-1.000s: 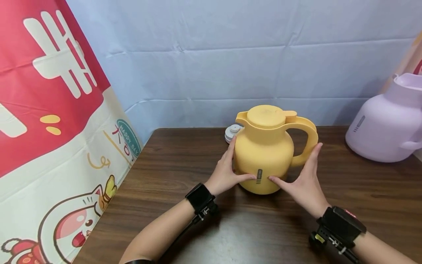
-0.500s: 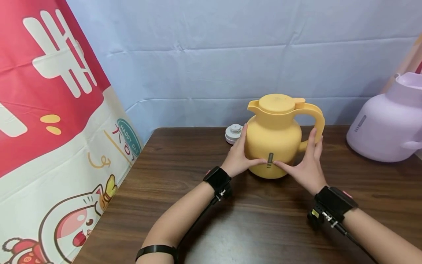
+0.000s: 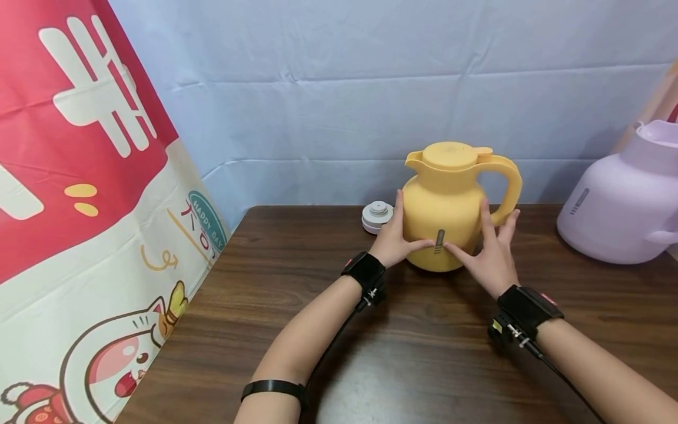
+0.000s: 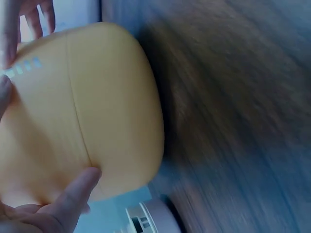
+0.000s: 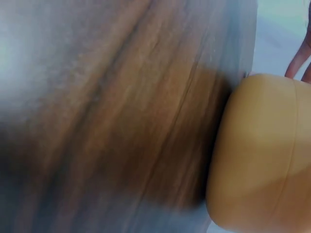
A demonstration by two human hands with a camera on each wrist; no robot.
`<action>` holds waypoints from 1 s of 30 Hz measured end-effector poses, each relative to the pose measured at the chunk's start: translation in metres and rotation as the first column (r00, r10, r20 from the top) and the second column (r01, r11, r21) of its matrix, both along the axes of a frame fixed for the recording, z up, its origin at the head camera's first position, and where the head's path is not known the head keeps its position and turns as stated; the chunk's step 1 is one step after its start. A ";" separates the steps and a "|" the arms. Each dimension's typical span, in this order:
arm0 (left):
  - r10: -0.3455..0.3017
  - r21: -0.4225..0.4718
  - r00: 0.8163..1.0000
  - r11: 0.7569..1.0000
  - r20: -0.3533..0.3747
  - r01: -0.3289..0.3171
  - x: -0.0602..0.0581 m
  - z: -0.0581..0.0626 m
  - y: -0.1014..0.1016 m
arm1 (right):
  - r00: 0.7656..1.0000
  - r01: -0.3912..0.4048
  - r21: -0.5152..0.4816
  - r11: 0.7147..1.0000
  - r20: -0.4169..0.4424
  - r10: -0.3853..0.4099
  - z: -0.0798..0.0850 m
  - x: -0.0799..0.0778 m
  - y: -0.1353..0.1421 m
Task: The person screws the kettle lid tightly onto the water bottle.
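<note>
A yellow thermos jug (image 3: pixel 442 212) with a lid and side handle stands upright towards the back of the table, spout to the left. My left hand (image 3: pixel 394 241) holds its left side, thumb across the front beside the small dark label and fingers along the flank. On the other side my right hand (image 3: pixel 492 259) holds it likewise, thumb on the front and fingers spread near the handle. The left wrist view shows the jug's base (image 4: pixel 121 107) near the tabletop and left fingers (image 4: pixel 80 191) on its body. In the right wrist view the jug's base (image 5: pixel 257 155) fills the right side.
A round white stopper-like piece (image 3: pixel 377 217) stands just left of the jug, close to my left hand. At the right stands a lilac jug (image 3: pixel 617 206), lidless at the top. Behind the wooden table (image 3: pixel 296 265) hangs a pale blue cloth (image 3: pixel 318 118).
Both hands have carried or slid the yellow jug back and slightly right, away from me. The white piece and the lilac jug have stayed in place.
</note>
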State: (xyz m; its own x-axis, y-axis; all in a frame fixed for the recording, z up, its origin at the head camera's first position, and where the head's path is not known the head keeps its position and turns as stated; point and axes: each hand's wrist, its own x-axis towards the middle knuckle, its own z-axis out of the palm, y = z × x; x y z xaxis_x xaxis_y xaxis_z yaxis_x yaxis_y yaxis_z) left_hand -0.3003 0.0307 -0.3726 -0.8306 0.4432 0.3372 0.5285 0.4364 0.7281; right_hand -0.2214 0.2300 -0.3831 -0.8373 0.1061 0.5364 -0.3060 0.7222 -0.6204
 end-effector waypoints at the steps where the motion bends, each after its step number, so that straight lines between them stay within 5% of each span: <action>1: 0.009 -0.004 1.000 1.000 -0.001 -0.009 -0.001 0.000 0.002 | 1.000 0.010 0.007 1.000 0.008 -0.010 0.000 -0.001 -0.001; 10: 0.183 -0.131 0.975 0.971 -0.130 -0.200 0.000 0.002 0.015 | 0.998 0.045 0.025 0.999 -0.049 -0.044 -0.002 -0.019 -0.007; 17: 0.162 -0.250 0.922 0.933 -0.350 -0.259 -0.004 0.000 0.021 | 0.997 0.049 0.054 0.997 -0.057 -0.046 0.000 -0.034 -0.015; 30: 0.159 -0.262 0.974 0.945 -0.160 -0.197 -0.022 0.009 0.024 | 0.996 0.083 0.111 0.990 0.017 -0.085 0.006 -0.060 -0.012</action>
